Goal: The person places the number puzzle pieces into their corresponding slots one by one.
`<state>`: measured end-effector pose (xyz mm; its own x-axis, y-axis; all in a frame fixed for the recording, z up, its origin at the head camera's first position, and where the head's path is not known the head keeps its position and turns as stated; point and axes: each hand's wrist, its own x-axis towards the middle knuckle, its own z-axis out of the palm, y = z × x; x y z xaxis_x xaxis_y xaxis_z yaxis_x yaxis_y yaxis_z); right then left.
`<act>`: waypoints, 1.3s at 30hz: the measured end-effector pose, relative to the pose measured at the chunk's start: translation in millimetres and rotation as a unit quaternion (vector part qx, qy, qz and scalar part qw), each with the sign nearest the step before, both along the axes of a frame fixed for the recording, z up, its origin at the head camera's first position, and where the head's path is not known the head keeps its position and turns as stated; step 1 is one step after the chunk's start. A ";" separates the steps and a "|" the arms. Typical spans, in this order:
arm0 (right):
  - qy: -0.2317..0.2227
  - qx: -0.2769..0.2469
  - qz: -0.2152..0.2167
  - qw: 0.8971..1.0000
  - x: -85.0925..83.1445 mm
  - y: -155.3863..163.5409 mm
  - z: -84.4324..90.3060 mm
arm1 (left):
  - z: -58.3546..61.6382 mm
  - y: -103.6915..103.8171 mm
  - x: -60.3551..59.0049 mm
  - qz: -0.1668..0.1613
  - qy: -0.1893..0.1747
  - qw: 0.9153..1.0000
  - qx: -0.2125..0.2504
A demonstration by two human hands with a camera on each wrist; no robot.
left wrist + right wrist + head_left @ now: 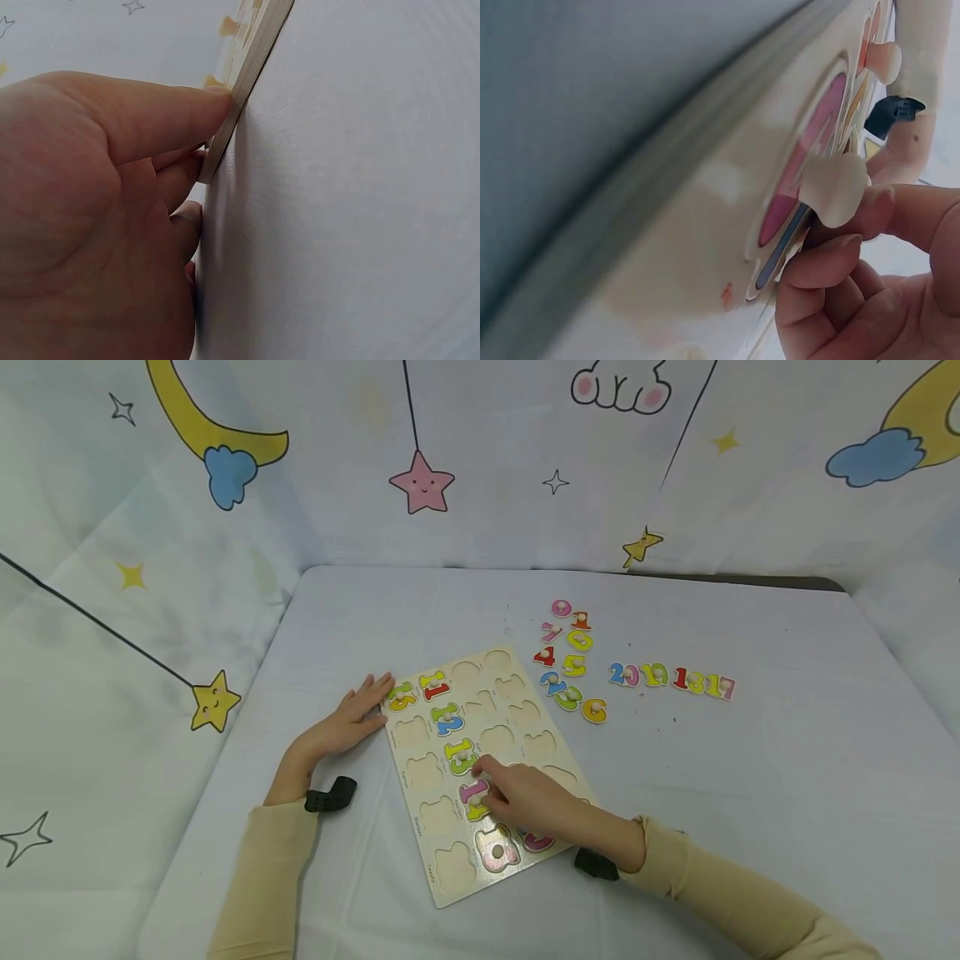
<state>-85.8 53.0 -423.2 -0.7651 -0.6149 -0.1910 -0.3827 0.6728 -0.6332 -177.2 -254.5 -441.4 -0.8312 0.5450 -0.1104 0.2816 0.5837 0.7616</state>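
Observation:
A pale wooden number-puzzle board (423, 772) lies on the white table with several number pieces in its recesses. My left hand (347, 720) rests at its upper left corner, fingers extended, the thumb (187, 112) touching the board's edge. Over the board, my right hand (528, 793) has bent fingers beside the pink-and-yellow 14 piece (474, 798). The 13 piece (460, 757) sits just above it. In the right wrist view, a pale knob (832, 189) partly covers the fingertips, so whether they pinch anything is unclear. Part of a pink piece (537, 842) shows below the right hand.
Loose single-digit pieces, such as the green 5 (574, 666) and yellow 6 (595, 711), lie right of the board. Farther right, a row holds two-digit pieces, including the 20 (624, 674). A patterned cloth (495, 435) hangs behind the table.

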 end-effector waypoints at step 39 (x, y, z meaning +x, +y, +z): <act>0.069 0.075 -0.145 0.984 -88.6 133.4 22.7 | -5.5 -2.0 -1.7 -0.007 0.003 1.000 0.006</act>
<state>-174.4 186.4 -400.5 -0.9292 -0.3395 -0.1457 -0.2356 0.8483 -0.4742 -178.9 -256.5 -446.9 -0.8238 0.5581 -0.0990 0.2945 0.5707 0.7666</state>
